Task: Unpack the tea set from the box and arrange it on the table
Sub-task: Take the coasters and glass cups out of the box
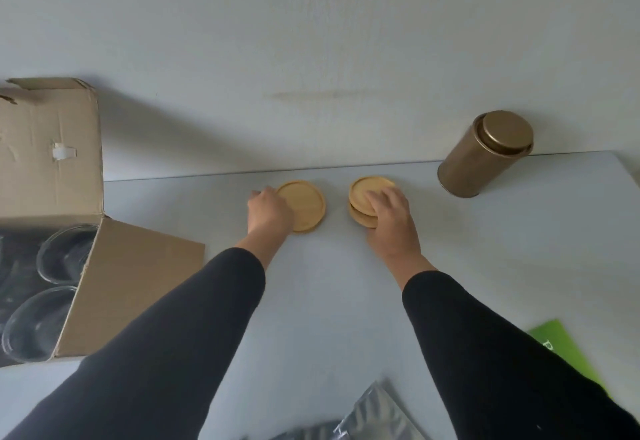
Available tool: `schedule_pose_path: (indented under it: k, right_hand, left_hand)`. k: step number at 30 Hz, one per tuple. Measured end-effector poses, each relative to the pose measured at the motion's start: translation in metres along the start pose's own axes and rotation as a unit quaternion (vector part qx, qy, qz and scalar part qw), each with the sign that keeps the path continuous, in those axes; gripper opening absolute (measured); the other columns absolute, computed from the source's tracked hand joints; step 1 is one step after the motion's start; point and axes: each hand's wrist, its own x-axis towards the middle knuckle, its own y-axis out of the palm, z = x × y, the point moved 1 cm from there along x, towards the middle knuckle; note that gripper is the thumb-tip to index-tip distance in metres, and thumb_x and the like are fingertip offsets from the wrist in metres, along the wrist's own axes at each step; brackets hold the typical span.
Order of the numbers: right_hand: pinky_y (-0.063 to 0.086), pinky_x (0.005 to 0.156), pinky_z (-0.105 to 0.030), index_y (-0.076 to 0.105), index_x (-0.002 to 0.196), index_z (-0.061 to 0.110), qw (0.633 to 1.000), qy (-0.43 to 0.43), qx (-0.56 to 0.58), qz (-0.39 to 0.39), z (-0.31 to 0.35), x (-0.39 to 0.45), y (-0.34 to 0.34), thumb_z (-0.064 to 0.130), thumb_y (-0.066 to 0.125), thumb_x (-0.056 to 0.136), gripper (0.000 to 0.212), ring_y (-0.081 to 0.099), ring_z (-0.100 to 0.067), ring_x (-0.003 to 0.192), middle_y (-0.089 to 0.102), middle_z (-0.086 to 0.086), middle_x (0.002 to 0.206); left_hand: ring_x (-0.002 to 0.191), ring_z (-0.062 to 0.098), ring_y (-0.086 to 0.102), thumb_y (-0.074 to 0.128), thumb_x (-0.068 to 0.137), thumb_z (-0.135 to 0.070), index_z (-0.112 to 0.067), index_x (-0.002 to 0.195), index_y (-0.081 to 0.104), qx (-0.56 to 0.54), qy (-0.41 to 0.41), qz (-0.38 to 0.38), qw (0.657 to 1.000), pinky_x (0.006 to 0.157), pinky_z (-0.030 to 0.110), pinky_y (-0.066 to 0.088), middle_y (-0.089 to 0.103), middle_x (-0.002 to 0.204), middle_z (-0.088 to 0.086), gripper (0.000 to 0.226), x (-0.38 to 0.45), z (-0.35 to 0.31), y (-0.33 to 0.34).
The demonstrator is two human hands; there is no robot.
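A plain pale grey-white wall [311,41] is standing behind the smooth light-grey table [329,301], soft light casting faint shadows across both.

Light: soft, even daylight, moderately bright; no hard glare on my table [346,301]; broad diffuse shadow thrown right and far from the cardboard box [52,148] onto the wall [311,24]; faint shadow beside the gold tin [485,155], whose lid carries a dull sheen; wide-angle bending tilts the tin; near edge smeared, the silver pouch [377,415] and green sheet [568,353] blurred.
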Motion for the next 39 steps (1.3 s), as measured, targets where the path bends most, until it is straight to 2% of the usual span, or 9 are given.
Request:
schedule_pose_path:
  k: [3,5,9,14,16,20,26,31,39]
  right_hand:
    - [0.042,0.093,-0.05,0.057,0.126,0.011,0.999,-0.001,-0.038,0.033,-0.008,-0.002,-0.004,0.006,0.072,0.065,0.063,0.039,-0.036,0.13,0.046,-0.015,0.134]
    - [0.034,0.1,-0.049,0.055,0.126,0.018,0.995,0.004,-0.061,0.074,-0.012,-0.003,-0.01,0.024,0.071,0.066,0.063,0.027,-0.027,0.138,0.036,-0.007,0.142]
    - [0.027,0.107,-0.052,0.053,0.109,0.017,0.998,0.018,-0.026,0.05,-0.011,0.003,-0.018,0.038,0.075,0.061,0.057,0.016,-0.026,0.143,0.023,-0.005,0.151]
    - [0.029,0.107,-0.051,0.017,0.146,0.037,0.985,0.063,-0.027,0.16,-0.003,0.02,-0.021,0.042,0.076,0.066,0.1,0.007,-0.03,0.144,0.001,-0.009,0.157]
    - [0.031,0.103,-0.051,0.01,0.146,0.043,0.98,0.07,-0.044,0.178,0.0,0.026,-0.022,0.043,0.075,0.068,0.102,0.01,-0.031,0.142,0.007,-0.009,0.154]
    - [0.036,0.095,-0.045,0.019,0.142,0.042,0.973,0.093,-0.073,0.198,0.006,0.032,-0.022,0.04,0.072,0.067,0.092,0.026,-0.029,0.128,0.023,-0.006,0.138]
    - [0.044,0.093,-0.042,0.027,0.139,0.036,0.966,0.098,-0.083,0.223,0.007,0.033,-0.026,0.036,0.073,0.067,0.086,0.029,-0.03,0.123,0.025,-0.008,0.132]
    - [0.046,0.09,-0.04,0.031,0.135,0.028,0.963,0.1,-0.079,0.237,0.008,0.037,-0.03,0.031,0.076,0.067,0.082,0.03,-0.031,0.119,0.029,-0.011,0.128]
    - [0.043,0.098,-0.042,0.021,0.145,0.034,0.959,0.104,-0.086,0.247,0.008,0.036,-0.028,0.035,0.071,0.071,0.089,0.024,-0.032,0.127,0.024,-0.01,0.138]
  left_hand:
    - [0.12,0.031,0.044,0.034,0.098,-0.009,-0.001,0.123,0.055,-0.053,-0.012,-0.019,0.998,0.091,0.028,0.038,0.048,0.13,0.014,0.034,0.003,-0.003,0.009]
    - [0.122,0.033,0.043,0.039,0.097,-0.018,0.002,0.129,0.048,-0.084,0.005,-0.027,0.996,0.099,0.037,0.041,0.044,0.134,0.016,0.038,0.001,-0.006,0.015]
    - [0.137,0.025,0.029,0.055,0.084,-0.044,-0.017,0.147,0.026,-0.074,0.048,-0.017,0.996,0.107,0.042,0.036,0.028,0.147,0.005,0.074,-0.004,-0.008,0.019]
    - [0.142,0.026,0.016,0.07,0.068,-0.055,-0.038,0.149,0.006,0.063,0.134,0.053,0.987,0.106,0.05,0.03,0.013,0.155,0.001,0.106,-0.005,-0.011,0.02]
    - [0.139,0.028,0.019,0.072,0.069,-0.051,-0.038,0.149,0.006,0.105,0.143,0.067,0.982,0.1,0.049,0.036,0.017,0.151,0.004,0.104,-0.004,-0.016,0.02]
    - [0.133,0.03,0.025,0.075,0.069,-0.046,-0.03,0.145,0.019,0.098,0.136,0.073,0.983,0.094,0.044,0.044,0.026,0.141,0.008,0.095,-0.001,-0.02,0.02]
    - [0.126,0.028,0.03,0.079,0.068,-0.039,-0.021,0.139,0.028,0.073,0.134,0.067,0.986,0.087,0.038,0.046,0.028,0.135,0.009,0.089,-0.005,-0.023,0.021]
    - [0.127,0.028,0.03,0.078,0.068,-0.04,-0.021,0.142,0.028,0.079,0.163,0.066,0.981,0.091,0.037,0.045,0.03,0.139,0.004,0.092,-0.007,-0.027,0.023]
    - [0.127,0.03,0.03,0.075,0.071,-0.045,-0.03,0.145,0.026,0.094,0.175,0.069,0.978,0.097,0.041,0.044,0.029,0.141,0.002,0.091,-0.006,-0.029,0.027]
